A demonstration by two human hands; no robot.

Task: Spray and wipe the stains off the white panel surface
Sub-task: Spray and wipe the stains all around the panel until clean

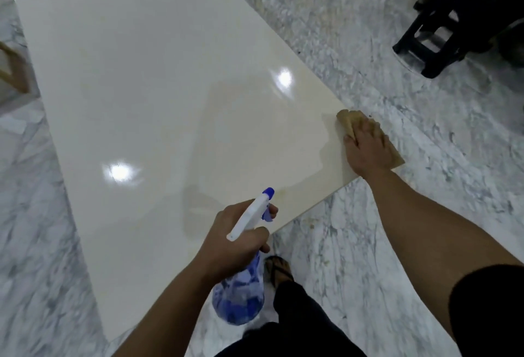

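Blue translucent plastic marks the spray bottle (239, 297), nearest to us. We hold it in the left hand (235, 239), fingers curled round its neck and one finger at the trigger, with the nozzle aimed over the near end of the white panel (147, 78). The panel lies flat on the marble floor (425, 229); a sandalled foot (279, 270) stands just beside its near corner.

Farther out, the right hand (365, 148) lies with fingers extended on a tan cloth (351, 119), pressing it down at the panel's right edge, where part of the cloth overhangs onto the floor. Faint yellowish staining and a wet film show between the two hands.

Risks, as we judge them:
- Cloth slipping off the edge would drag floor grit back onto the glossy face.
- Overspray reaching the marble could make the footing slick.
- Leaning hard at the edge may shift the panel.

A black stool (442, 41) stands well apart at the far right.
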